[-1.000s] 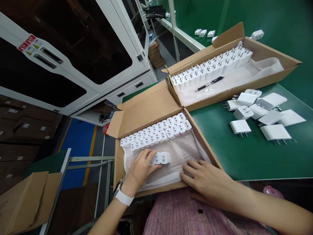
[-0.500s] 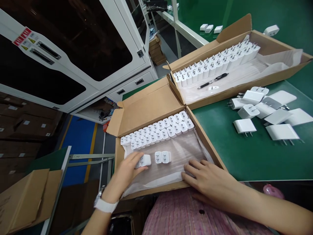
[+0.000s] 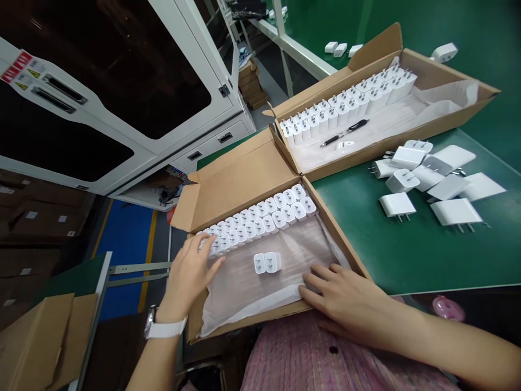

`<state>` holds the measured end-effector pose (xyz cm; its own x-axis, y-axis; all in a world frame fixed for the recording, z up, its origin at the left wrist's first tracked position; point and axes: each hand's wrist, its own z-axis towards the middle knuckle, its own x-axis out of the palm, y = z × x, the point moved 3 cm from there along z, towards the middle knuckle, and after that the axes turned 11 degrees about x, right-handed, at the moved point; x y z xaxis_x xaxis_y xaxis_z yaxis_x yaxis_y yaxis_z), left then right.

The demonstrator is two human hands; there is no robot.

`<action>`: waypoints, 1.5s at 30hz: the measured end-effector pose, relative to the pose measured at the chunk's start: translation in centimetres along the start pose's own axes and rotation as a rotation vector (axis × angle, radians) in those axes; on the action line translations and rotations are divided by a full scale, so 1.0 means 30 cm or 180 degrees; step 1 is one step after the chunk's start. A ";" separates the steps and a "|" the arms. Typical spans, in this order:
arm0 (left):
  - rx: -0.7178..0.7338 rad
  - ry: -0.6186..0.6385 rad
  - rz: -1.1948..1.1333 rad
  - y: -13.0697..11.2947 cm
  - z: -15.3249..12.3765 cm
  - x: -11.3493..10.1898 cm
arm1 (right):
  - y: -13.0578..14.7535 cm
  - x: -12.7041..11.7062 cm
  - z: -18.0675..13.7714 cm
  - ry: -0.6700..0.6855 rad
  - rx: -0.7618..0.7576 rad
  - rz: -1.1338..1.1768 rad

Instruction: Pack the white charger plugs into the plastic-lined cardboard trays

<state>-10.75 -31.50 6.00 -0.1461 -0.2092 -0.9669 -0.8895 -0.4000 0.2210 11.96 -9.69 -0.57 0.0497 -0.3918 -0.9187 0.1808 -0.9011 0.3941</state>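
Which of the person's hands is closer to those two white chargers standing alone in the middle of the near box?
Hard to call, perhaps the right. The right hand rests on the foam just right of the pair of chargers; the left hand is at the box's left end.

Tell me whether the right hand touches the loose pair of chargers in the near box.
Apart. The head view shows bare foam sheet between the right hand and the loose pair of chargers.

Two cardboard boxes (image 3: 244, 179) lie open. Two loose chargers (image 3: 267, 263) sit below the near box's rows; one pen (image 3: 344, 133) lies in the far box.
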 end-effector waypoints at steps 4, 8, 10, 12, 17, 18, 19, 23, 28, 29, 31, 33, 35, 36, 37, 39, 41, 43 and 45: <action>0.0717 -0.0054 -0.0629 -0.191 0.051 -0.045 | -0.004 -0.004 0.003 0.0050 0.0011 -0.0004; 0.1091 0.0414 -0.0588 -0.294 0.109 0.035 | -0.005 -0.003 0.002 0.0054 0.0011 0.0025; 0.1195 0.0297 -0.0818 -0.311 0.142 0.049 | -0.005 -0.005 0.004 0.0025 0.0011 0.0037; 0.1217 -0.0052 -0.1072 -0.327 0.189 0.028 | -0.005 -0.012 0.008 0.0008 0.0009 0.0037; 0.1045 -0.0789 -0.1091 -0.427 0.360 -0.028 | -0.012 -0.024 0.018 0.0047 0.0032 0.0065; 0.1017 -0.0775 -0.1000 -0.452 0.394 -0.023 | -0.013 -0.023 0.018 0.0038 0.0037 0.0082; 0.0978 -0.0700 -0.0861 -0.474 0.422 -0.014 | -0.014 -0.021 0.018 0.0019 0.0041 0.0099; 0.0790 -0.0245 -0.0076 -0.526 0.472 -0.018 | -0.017 -0.019 0.020 -0.0096 0.0063 0.0151; 0.1072 -0.0263 -0.0025 -0.547 0.530 -0.174 | -0.040 -0.099 -0.015 -0.1385 -0.0708 0.1009; 0.1272 -0.0386 -0.0066 -0.562 0.562 -0.205 | -0.071 -0.122 -0.038 -0.1939 -0.0601 0.1278; 0.1910 -0.0542 -0.0084 -0.621 0.643 -0.244 | -0.171 -0.151 -0.102 -0.3111 0.0424 0.1429; 0.2718 -0.0484 -0.0068 -0.710 0.726 -0.246 | -0.288 -0.148 -0.183 -0.3884 0.2011 0.0873; 0.3272 -0.0323 -0.0101 -0.803 0.796 -0.225 | -0.393 -0.122 -0.251 -0.3930 0.3166 0.0115; 0.3389 -0.0257 -0.0125 -0.844 0.823 -0.211 | -0.441 -0.105 -0.274 -0.3729 0.3508 -0.0140; 0.3422 -0.0207 -0.0144 -0.877 0.843 -0.198 | -0.483 -0.086 -0.291 -0.3470 0.3737 -0.0276; 0.3360 -0.0173 -0.0176 -0.917 0.864 -0.178 | -0.541 -0.055 -0.313 -0.3067 0.3914 -0.0271; 0.3193 -0.0222 -0.0199 -0.915 0.863 -0.169 | -0.560 -0.049 -0.323 -0.2987 0.3814 -0.0054; 0.2973 -0.0256 -0.0264 -0.883 0.845 -0.167 | -0.545 -0.069 -0.320 -0.3046 0.3488 0.0331; 0.2740 -0.0190 -0.0514 -0.840 0.820 -0.163 | -0.514 -0.101 -0.303 -0.2869 0.3080 0.0793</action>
<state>1.71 1.55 2.01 0.0087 -0.1516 -0.9884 -0.9155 0.3964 -0.0689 17.94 7.09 -4.10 -0.7469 -0.2108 -0.6306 -0.5181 -0.4100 0.7506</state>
